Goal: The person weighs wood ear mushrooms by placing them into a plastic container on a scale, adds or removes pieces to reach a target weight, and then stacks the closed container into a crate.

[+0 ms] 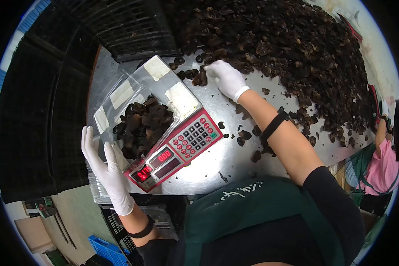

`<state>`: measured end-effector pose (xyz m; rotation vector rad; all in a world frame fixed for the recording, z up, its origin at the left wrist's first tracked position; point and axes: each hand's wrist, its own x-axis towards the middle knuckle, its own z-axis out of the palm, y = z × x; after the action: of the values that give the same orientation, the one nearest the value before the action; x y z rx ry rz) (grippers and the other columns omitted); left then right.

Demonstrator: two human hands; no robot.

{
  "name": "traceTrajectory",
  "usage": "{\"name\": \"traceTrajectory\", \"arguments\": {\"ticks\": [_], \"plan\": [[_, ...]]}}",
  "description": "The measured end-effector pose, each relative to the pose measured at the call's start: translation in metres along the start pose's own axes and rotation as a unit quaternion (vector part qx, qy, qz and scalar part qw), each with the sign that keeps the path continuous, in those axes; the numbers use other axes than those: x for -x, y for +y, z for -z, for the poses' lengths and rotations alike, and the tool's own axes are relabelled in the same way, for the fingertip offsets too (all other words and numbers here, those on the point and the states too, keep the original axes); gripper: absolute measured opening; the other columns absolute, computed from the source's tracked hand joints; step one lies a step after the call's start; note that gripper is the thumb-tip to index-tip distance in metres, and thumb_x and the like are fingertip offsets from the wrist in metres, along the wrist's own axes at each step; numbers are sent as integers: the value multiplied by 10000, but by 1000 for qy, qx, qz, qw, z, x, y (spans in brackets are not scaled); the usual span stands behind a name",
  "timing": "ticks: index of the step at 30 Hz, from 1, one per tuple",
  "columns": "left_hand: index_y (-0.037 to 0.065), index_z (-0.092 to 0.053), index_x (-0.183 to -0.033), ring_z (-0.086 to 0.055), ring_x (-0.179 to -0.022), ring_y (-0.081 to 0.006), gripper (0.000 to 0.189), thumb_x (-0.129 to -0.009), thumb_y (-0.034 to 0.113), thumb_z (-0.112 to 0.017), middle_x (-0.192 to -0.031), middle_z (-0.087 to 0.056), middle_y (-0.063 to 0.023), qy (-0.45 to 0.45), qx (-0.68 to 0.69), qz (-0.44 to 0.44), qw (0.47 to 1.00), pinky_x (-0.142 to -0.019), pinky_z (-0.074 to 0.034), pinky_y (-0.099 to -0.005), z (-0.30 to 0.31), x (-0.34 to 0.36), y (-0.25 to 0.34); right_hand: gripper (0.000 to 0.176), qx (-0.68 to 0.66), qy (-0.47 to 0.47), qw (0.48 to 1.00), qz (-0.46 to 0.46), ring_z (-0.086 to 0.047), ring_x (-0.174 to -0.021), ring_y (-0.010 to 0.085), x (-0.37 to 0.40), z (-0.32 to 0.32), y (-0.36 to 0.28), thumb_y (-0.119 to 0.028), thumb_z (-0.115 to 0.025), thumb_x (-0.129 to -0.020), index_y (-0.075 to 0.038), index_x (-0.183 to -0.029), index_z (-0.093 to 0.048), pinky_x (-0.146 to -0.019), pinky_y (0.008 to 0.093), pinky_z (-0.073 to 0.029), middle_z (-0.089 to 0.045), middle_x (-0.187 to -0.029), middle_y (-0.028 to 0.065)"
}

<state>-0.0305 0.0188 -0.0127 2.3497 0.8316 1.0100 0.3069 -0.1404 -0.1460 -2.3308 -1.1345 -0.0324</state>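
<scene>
A red-and-grey digital scale (188,137) sits on the steel table (235,155). On it stands a clear plastic clamshell box (133,95), lid open, part filled with dark dried fungus (142,125). My left hand (105,170), in a white glove, rests with its fingers spread against the box's near left edge. My right hand (226,79), also gloved, reaches to the edge of the big fungus heap (288,44) and closes on a few pieces there.
Black plastic crates (128,26) stand at the far left of the table, with more dark crates down the left side. Loose fungus pieces (244,135) lie scattered on the steel. Another person in pink (383,166) is at the right edge. A blue crate (104,250) sits on the floor.
</scene>
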Motion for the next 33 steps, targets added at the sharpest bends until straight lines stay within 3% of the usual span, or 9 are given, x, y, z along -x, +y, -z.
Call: {"name": "traceTrajectory", "arguments": {"ticks": [3, 7, 9, 14, 19, 21, 25, 30, 33], "plan": [[44, -436, -1422, -382, -1374, -285, 458, -983, 149, -514, -1495, -380, -152, 10, -4, -4, 1000, -1126, -323, -429, -1, 0, 7, 440, 50, -37, 990, 129, -568, -1141, 280, -5, -14, -10, -20, -598, -797, -187, -1196, -675, -926, 400, -503, -599, -1258, 72], [41, -471, -1393, -417, -1348, -284, 439, -960, 102, -513, -1480, -405, -151, 15, 6, -4, 1000, -1100, -359, -420, 6, 3, 4, 179, -88, -14, 996, -27, -670, -889, 283, -19, -29, -12, -191, -694, -812, -85, -950, -737, -782, 373, -518, -716, -954, 89], [43, -480, -1387, -417, -1349, -279, 437, -958, 111, -519, -1473, -414, -153, 6, -2, 15, 1000, -1098, -362, -416, 12, 8, 0, 218, -423, -119, 881, -178, -592, -666, 83, -15, 5, -31, -210, -660, -889, 2, -874, -709, -634, 238, -459, -710, -780, 55], [35, -525, -1348, -434, -1341, -274, 398, -954, 93, -517, -1445, -450, -148, 5, 32, 64, 997, -1095, -361, -406, 25, 10, -31, 189, -509, -150, 839, -124, -566, -697, 60, 6, 61, -61, -171, -651, -906, 3, -957, -704, -657, 223, -456, -691, -830, 30], [15, -562, -1301, -453, -1327, -268, 369, -935, 48, -523, -1414, -481, -152, 6, 45, 46, 998, -1098, -352, -367, 37, -6, -43, 210, -467, -165, 868, -48, -575, -751, 70, 9, 77, -109, -162, -641, -920, 11, -1026, -697, -699, 253, -480, -678, -852, 35], [14, -571, -1289, -459, -1322, -273, 366, -926, 45, -529, -1394, -497, -160, 12, 27, 29, 999, -1102, -349, -361, 41, -15, -45, 209, -349, -29, 934, 69, -629, -703, 156, 9, 72, -135, -179, -649, -906, -21, -1032, -703, -684, 273, -495, -702, -901, 62], [-2, -573, -1298, -500, -1290, -239, 366, -946, 93, -540, -1353, -561, -126, 18, 16, 35, 999, -1098, -357, -335, 38, -37, -55, 318, -7, 36, 957, 287, -580, -1013, 274, 10, 52, -175, -124, -599, -861, -96, -1175, -641, -957, 445, -427, -651, -1097, 66], [38, -586, -1279, -544, -1234, -272, 370, -922, 138, -581, -1342, -546, -149, 0, 40, 68, 997, -1022, -433, -355, 28, -51, -67, 434, -111, -18, 959, 260, -481, -1266, 344, 26, 55, -165, -244, -612, -880, -64, -1274, -591, -1095, 422, -363, -555, -1336, 166], [25, -587, -1272, -554, -1222, -317, 392, -919, 195, -585, -1278, -580, -200, -34, -59, 39, 997, -1018, -440, -372, 28, -67, -99, 361, -183, 27, 963, 197, -539, -1218, 308, 34, 81, -137, -142, -674, -850, -68, -1201, -639, -1054, 396, -418, -581, -1312, 140]]}}
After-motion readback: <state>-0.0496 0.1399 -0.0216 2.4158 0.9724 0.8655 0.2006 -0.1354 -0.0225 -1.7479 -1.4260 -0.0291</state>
